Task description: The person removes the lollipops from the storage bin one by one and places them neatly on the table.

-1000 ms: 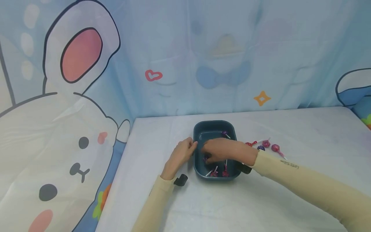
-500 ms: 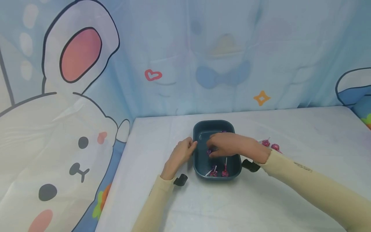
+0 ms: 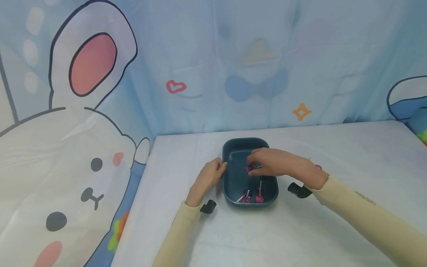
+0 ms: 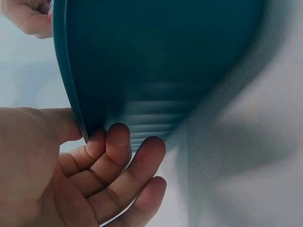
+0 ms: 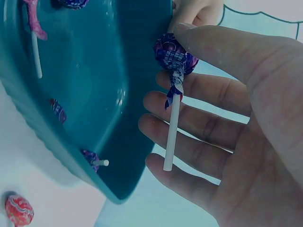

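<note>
A dark teal rectangular container (image 3: 235,157) stands on the white table. My left hand (image 3: 208,176) holds its left side; in the left wrist view the thumb and fingers pinch the rim (image 4: 71,90). Over the container's right half, my right hand (image 3: 277,161) pinches a purple-wrapped lollipop (image 5: 170,52) between thumb and fingers, its white stick hanging across the other fingers. Inside the container lie several lollipops, among them a pink one (image 3: 259,198) and a purple one (image 3: 247,192) near the front wall. Another purple lollipop (image 5: 92,160) rests in a corner in the right wrist view.
Right of the container, a pink lollipop (image 3: 318,167) shows partly behind my right wrist. A red lollipop (image 5: 19,210) lies on the table beside the container in the right wrist view. A blue patterned curtain (image 3: 200,107) hangs along the table's back edge.
My right hand has moved right and slightly away across the container, carrying the purple lollipop. It now covers more of the lollipops on the table. The left hand has stayed at the rim.
</note>
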The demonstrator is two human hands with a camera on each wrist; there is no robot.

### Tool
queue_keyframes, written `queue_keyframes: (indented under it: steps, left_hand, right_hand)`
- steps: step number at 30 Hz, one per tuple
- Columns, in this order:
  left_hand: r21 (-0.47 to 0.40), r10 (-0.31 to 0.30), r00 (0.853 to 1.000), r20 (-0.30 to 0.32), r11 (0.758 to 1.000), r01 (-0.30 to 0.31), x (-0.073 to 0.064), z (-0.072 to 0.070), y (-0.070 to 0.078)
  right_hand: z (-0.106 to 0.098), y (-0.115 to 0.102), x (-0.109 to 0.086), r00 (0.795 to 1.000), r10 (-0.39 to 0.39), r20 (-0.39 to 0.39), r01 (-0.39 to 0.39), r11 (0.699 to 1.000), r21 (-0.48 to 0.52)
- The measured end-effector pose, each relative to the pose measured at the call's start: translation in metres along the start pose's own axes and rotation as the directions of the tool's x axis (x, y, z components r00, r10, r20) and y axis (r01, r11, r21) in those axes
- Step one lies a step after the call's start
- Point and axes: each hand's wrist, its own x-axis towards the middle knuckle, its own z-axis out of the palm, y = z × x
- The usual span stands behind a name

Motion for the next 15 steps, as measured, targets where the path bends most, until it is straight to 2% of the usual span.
queue_keyframes:
  steps: [15]
  left_hand:
    - [0.004,0.003,1.000,0.010,1.000,-0.003,0.000,0.000,0.000]
  right_hand:
    - [-0.010,0.013,-0.023,0.997,0.055,-0.061,-0.055,0.998,0.006]
